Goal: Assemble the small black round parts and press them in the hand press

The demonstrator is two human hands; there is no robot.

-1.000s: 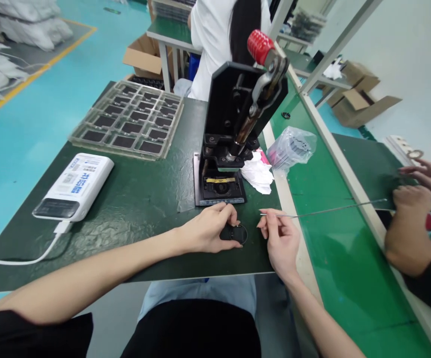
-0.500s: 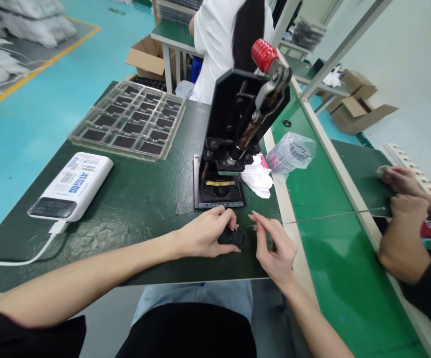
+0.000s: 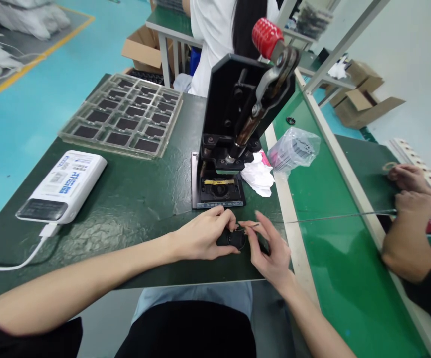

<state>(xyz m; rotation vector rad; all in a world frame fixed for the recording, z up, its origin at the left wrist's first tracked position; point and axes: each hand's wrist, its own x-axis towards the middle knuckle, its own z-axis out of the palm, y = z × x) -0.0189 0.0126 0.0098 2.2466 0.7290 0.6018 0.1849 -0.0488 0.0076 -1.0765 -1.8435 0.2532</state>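
Note:
My left hand is closed on a small black part with a rounded end, held low over the green table top near its front edge. My right hand is closed in a pinch at the upper right of that part, its fingertips close to my left fingers. Something thin seems to show at the right fingertips, too small to name. Just beyond both hands stands a black hand press with a red lever grip. A yellow strip lies across the fixture in its base.
At the left are a white power bank with a cable and a clear tray of dark flat pieces. White tissue and a plastic-wrapped bundle lie right of the press. A co-worker's hands are across the green belt.
My right hand has moved left, bringing its fingertips to the black part. My left hand keeps its hold in nearly the same place. The view has shifted slightly.

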